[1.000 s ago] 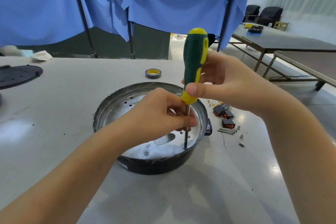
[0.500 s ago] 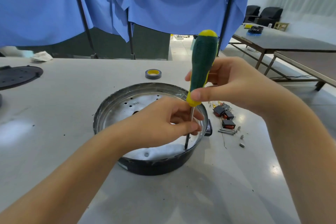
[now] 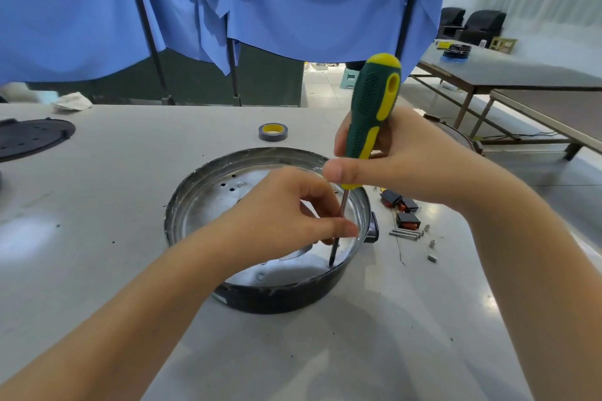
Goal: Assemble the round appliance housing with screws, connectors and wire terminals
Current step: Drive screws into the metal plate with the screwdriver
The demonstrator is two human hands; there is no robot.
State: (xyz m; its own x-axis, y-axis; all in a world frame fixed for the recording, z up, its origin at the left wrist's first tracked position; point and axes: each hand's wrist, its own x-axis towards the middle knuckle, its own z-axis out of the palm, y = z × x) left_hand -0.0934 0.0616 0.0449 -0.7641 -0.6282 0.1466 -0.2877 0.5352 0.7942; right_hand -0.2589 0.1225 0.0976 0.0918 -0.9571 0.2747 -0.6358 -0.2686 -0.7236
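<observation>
The round appliance housing (image 3: 195, 202), dark outside and shiny metal inside, lies on the grey table in the middle of the head view. My right hand (image 3: 400, 166) grips the green and yellow handle of a screwdriver (image 3: 371, 114), which stands nearly upright with its tip on the housing floor near the right front wall. My left hand (image 3: 283, 218) reaches into the housing and pinches the screwdriver's shaft low down between thumb and fingers. Any screw under the tip is hidden.
Black and red connectors (image 3: 402, 210), long screws (image 3: 407, 233) and small metal spacers (image 3: 432, 242) lie right of the housing. A roll of tape (image 3: 273, 132) sits behind it. A black perforated disc (image 3: 29, 138) lies far left. Blue cloth hangs behind the table.
The screwdriver handle has turned in my right hand and leaned slightly to the right; its tip stays at the same spot. My left hand slid a little lower on the shaft.
</observation>
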